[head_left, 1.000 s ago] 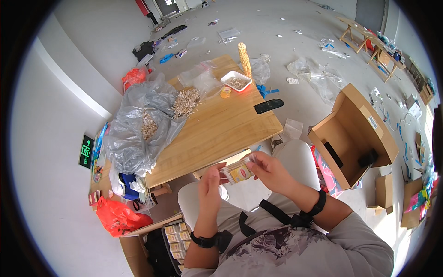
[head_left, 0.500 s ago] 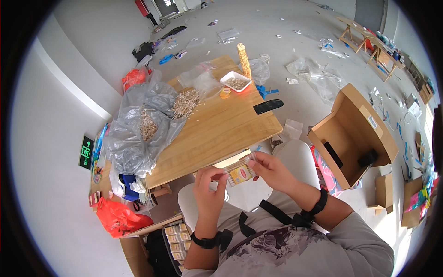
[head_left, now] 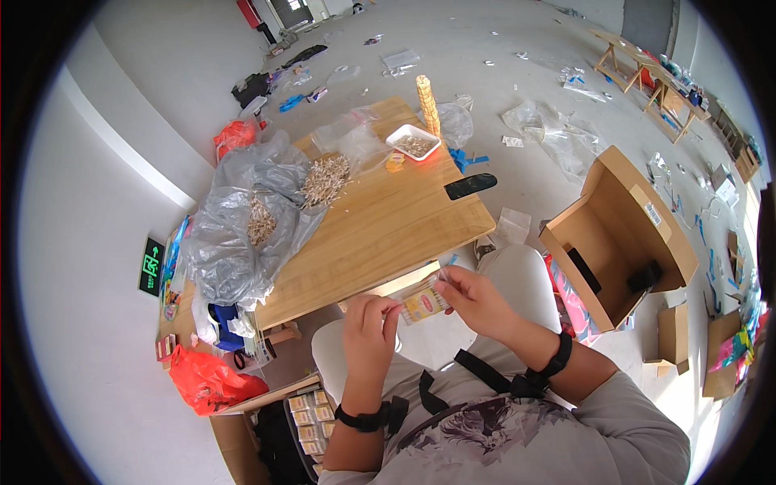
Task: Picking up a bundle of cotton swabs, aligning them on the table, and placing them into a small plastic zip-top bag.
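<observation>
Above my lap, past the table's near edge, I hold a small clear packet of cotton swabs (head_left: 422, 306) with a yellow label. My left hand (head_left: 370, 323) pinches its left end between thumb and fingers. At the other end, the fingers of my right hand (head_left: 477, 297) are closed on the packet's upper right corner. The packet is slightly tilted, its label facing up. Loose cotton swabs (head_left: 325, 181) lie heaped on the wooden table (head_left: 380, 212), partly on a grey plastic bag (head_left: 222, 234).
A white tray (head_left: 402, 132) of swabs stands at the table's far end, beside a tall yellowish roll (head_left: 427, 103). Below left, a bin holds several similar packets (head_left: 309, 418). An open cardboard box (head_left: 618, 234) sits right; a red bag (head_left: 212, 380) hangs left. Wrappers litter the floor.
My left hand has shifted slightly, with its fingers curled closer together at the packet's left end. The right hand and the packet stay almost in place.
</observation>
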